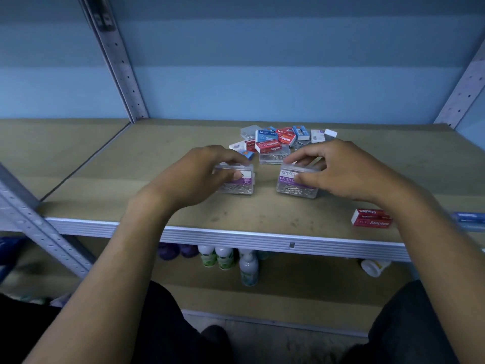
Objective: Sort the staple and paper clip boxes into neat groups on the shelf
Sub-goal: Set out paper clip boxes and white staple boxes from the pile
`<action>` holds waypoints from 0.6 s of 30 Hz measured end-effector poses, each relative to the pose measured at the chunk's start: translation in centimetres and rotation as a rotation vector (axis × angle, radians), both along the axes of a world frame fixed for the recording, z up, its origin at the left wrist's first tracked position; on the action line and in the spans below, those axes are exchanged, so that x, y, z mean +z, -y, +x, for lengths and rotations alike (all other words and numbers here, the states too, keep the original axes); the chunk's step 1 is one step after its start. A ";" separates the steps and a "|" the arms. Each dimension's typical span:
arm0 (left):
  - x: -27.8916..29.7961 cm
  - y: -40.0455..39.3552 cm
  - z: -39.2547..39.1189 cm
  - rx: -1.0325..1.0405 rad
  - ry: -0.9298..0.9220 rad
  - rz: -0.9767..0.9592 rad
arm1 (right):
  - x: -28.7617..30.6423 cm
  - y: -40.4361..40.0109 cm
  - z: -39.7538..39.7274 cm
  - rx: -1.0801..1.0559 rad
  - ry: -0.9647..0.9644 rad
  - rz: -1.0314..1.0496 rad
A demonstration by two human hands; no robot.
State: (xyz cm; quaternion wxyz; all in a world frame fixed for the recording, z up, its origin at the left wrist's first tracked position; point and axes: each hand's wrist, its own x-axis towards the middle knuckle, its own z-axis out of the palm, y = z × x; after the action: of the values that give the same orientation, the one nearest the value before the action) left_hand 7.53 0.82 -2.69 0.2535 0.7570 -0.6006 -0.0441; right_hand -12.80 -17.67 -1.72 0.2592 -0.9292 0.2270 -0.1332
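On the brown shelf board [157, 164] my left hand [202, 172] grips a clear paper clip box with a purple label [242, 183]. A hand's width to the right, my right hand [338, 169] grips a second clear paper clip box [291, 185] labelled "PAPER C…". Both boxes stand on the board. Behind them lies a jumbled pile of red and blue staple boxes [278, 139], with another clear paper clip box [273, 157] at its front. Near the front right edge sits a small stack of red staple boxes [372, 218], with a blue box [469, 216] at the frame edge.
Grey perforated uprights [118, 59] stand at the back left and back right [459, 93]. The metal front lip [236, 236] runs below my wrists. On the lower shelf are several small bottles [225, 257] and a white jar [374, 266].
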 end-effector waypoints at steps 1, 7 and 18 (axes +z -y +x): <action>0.0 -0.7 0.3 0.011 0.008 -0.001 | 0.0 -0.4 0.4 0.016 0.000 0.001; -0.2 -4.5 1.9 0.078 0.047 -0.012 | 0.0 -3.2 3.0 0.140 0.034 -0.001; -0.3 -8.9 3.7 0.128 0.049 -0.009 | -0.5 -7.3 6.8 0.243 0.083 0.018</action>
State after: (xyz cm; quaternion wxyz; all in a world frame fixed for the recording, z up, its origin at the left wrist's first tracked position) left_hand 11.18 9.72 -3.01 0.2442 0.7936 -0.5573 -0.0066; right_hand -5.98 -10.41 -2.26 0.2911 -0.9412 0.1029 -0.1370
